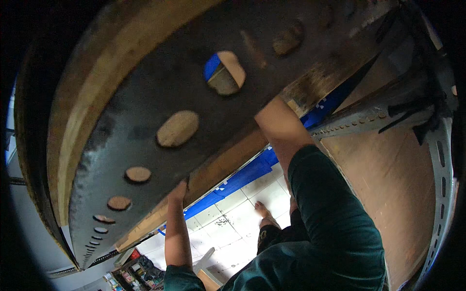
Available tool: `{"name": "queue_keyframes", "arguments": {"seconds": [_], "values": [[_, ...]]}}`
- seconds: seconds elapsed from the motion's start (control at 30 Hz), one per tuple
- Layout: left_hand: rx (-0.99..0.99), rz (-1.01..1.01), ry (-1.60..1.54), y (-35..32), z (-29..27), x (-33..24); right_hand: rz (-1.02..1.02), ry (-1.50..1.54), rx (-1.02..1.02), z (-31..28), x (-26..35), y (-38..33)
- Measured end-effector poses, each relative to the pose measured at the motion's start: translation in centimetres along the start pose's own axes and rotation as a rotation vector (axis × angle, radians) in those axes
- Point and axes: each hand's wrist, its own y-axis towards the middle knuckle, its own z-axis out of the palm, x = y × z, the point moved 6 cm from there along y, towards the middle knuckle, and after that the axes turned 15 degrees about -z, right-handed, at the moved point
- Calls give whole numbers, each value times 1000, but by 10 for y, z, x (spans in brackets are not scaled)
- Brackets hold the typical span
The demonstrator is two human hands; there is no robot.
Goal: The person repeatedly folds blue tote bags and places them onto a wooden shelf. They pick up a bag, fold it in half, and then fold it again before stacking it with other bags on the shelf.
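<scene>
A dark metal beam [145, 102] with a row of round and slotted holes crosses close in front of me. My left hand [178, 190] reaches up behind its lower edge, so only the wrist and forearm show. Farther right, my right hand [273, 112] passes behind the same edge, beside a worn wooden strip [315, 82]. The beam hides the fingers of both hands, and I cannot tell what they touch. Through the largest hole show patches of blue, tan and grey.
Blue sheeting [252, 169] hangs below a wooden board [228, 157]. To the right are a brown panel [383, 194] and a slotted metal upright [441, 165] with black strips tied round it. White floor tiles [204, 237] lie below, near a shelf of small items [133, 274].
</scene>
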Motion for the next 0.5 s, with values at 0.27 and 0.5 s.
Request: {"name": "queue_keyframes", "arguments": {"seconds": [0.27, 0.5], "values": [[-81, 178, -87, 9, 3, 12, 245, -54, -181, 5, -95, 23], [-30, 26, -46, 9, 4, 5, 228, -140, -64, -4, -106, 32]]}}
